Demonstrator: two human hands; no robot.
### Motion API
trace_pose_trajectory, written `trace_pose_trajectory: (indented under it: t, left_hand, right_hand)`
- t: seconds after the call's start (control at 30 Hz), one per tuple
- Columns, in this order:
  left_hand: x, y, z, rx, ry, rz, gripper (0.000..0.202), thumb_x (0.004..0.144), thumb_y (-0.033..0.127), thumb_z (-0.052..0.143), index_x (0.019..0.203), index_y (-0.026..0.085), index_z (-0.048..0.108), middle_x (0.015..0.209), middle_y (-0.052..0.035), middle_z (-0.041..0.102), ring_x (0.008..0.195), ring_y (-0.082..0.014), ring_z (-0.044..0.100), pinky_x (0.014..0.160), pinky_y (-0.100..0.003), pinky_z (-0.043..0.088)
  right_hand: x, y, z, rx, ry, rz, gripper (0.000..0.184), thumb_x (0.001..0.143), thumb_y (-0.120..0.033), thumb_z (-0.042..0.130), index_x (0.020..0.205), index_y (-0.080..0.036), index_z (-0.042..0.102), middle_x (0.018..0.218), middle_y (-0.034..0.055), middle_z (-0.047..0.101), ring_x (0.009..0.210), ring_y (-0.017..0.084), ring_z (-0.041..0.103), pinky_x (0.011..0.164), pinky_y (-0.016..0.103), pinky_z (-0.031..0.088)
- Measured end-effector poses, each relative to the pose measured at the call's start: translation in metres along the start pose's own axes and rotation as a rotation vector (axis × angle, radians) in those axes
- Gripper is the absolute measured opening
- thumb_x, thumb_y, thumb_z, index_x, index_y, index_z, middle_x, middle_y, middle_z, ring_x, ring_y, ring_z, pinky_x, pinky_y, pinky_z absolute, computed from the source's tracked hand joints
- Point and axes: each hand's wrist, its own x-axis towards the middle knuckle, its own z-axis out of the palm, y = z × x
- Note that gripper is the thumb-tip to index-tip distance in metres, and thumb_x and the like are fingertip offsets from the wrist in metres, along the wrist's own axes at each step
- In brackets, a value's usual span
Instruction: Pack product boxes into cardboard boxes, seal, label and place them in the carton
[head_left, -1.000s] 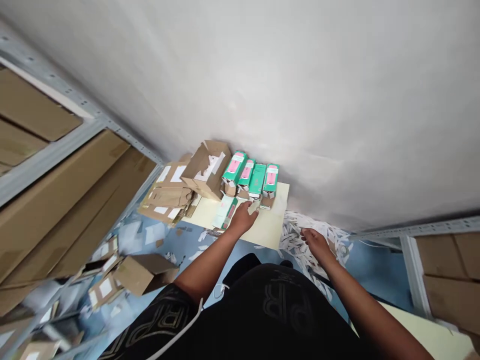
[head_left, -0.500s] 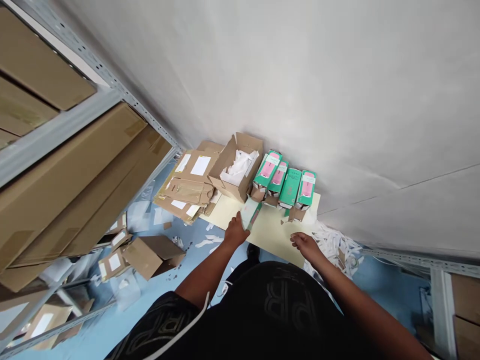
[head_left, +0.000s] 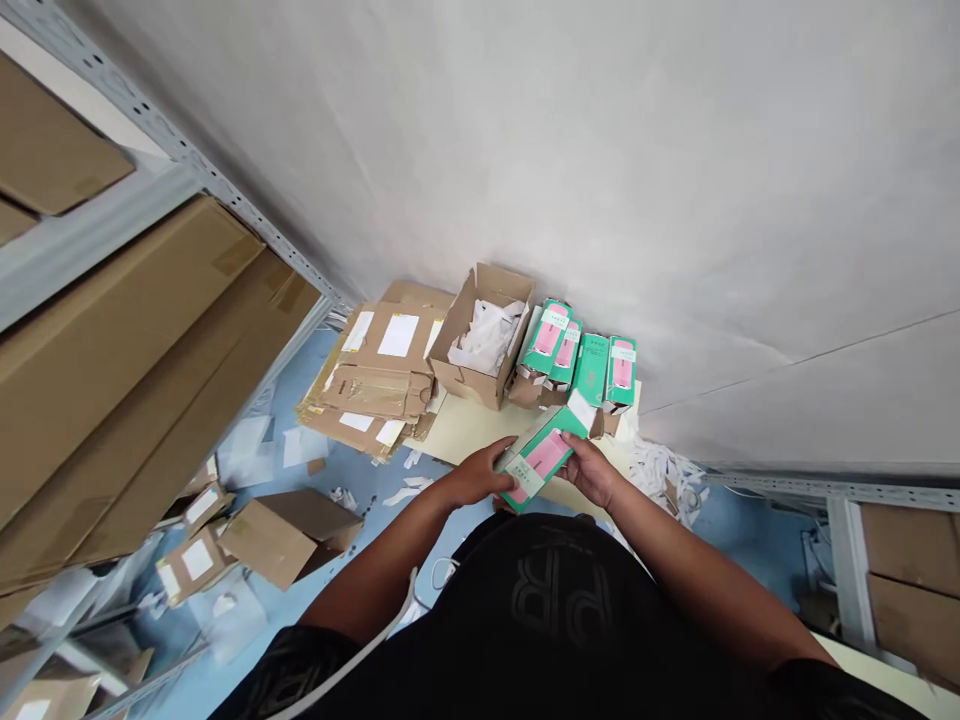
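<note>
A green and pink carton (head_left: 541, 462) with a white end flap standing out is held in front of my body. My left hand (head_left: 484, 474) grips its near left end, the thumb lying over the printed face. At its far right side my right hand (head_left: 589, 470) pinches the edge near the flap. Just beyond stand several similar green cartons (head_left: 594, 365) in a row against the wall. Left of them is an uncovered brown cardboard box (head_left: 469, 384) with crumpled white paper (head_left: 487, 335) inside.
Flattened cardboard (head_left: 382, 375) is stacked left of the brown box, on the pale yellow board (head_left: 457, 425). Paper scraps (head_left: 664, 475) lie heaped at right. An open carton (head_left: 292, 530) sits on the blue floor. Metal shelving (head_left: 150, 200) with large boxes flanks the left; another rack (head_left: 847, 560) stands right.
The green carton has been lifted toward my body and turned, so its pink printed face shows. My right hand has moved left and taken hold of it along with my left.
</note>
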Motion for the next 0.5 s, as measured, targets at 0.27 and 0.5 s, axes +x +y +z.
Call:
trace_pose_trajectory:
  t: [0.27,0.5]
  left_hand:
    - [0.043,0.030,0.037,0.080,-0.194,0.240,0.103,0.071,0.038,0.083,0.160,0.024,0.033,0.156,-0.0094,0.050,0.139,-0.0335,0.050,0.116,-0.043,0.041]
    - [0.092,0.044,0.087,-0.212,-0.416,0.025,0.080,0.089,0.074,0.056,0.147,0.019,0.050,0.146,-0.0194,0.055,0.125,-0.0332,0.058,0.102,-0.048,0.049]
  right_hand:
    - [-0.046,-0.014,-0.014,0.101,0.168,-0.371,0.063,0.067,-0.044,0.088,0.122,-0.024,0.067,0.116,0.0066,0.078,0.118,0.035,0.068,0.100,0.049,0.056]
    - [-0.111,-0.006,-0.081,0.393,0.477,-0.585,0.053,0.066,-0.039,0.088,0.114,-0.026,0.069,0.105,0.0018,0.080,0.109,0.032,0.073,0.099,0.047,0.058]
